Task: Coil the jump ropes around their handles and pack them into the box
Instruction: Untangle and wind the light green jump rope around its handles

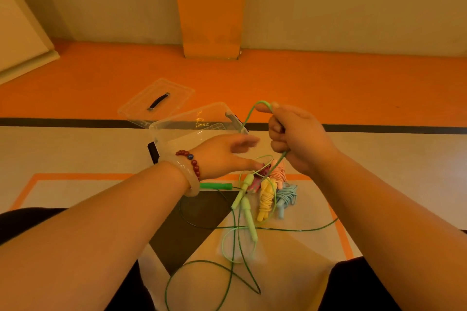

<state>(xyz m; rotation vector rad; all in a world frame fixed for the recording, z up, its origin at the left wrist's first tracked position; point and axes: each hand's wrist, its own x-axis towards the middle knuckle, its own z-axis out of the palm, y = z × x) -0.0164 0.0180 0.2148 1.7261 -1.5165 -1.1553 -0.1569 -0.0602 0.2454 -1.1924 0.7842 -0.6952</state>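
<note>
**Right hand.** The right hand (298, 136) is raised at 1 o'clock of the rope pile. Its fingers are curled tight around the light-green rope (260, 102). A short loop of the rope stands out of the top of the fist, and another length leaves the bottom of the fist and runs down toward the pile.

**Left hand.** The left hand (227, 154) is in front of the clear box (197, 129) with its fingers stretched out and parted, holding nothing. The fingers are blurred. The thumb tip is just beside the pile; contact cannot be confirmed. A bead bracelet (192, 161) and a pale bangle (188, 182) sit on the wrist.

**Task items.**
- The two light-green handles (246, 194) lie on the floor (379, 159) at 6 o'clock of the right hand, with slack cord looped below them.
- A yellow rope (265, 199), a blue rope (285, 197) and a pink rope (278, 171) lie coiled, side by side and touching.
- A dark-green rope (235, 247) sprawls uncoiled at 6 o'clock; its bright green handle (217, 186) lies at 9 o'clock of the pile.
- The box stands open at 11 o'clock of the pile. Its lid (156, 101) lies flat just behind it.
</note>
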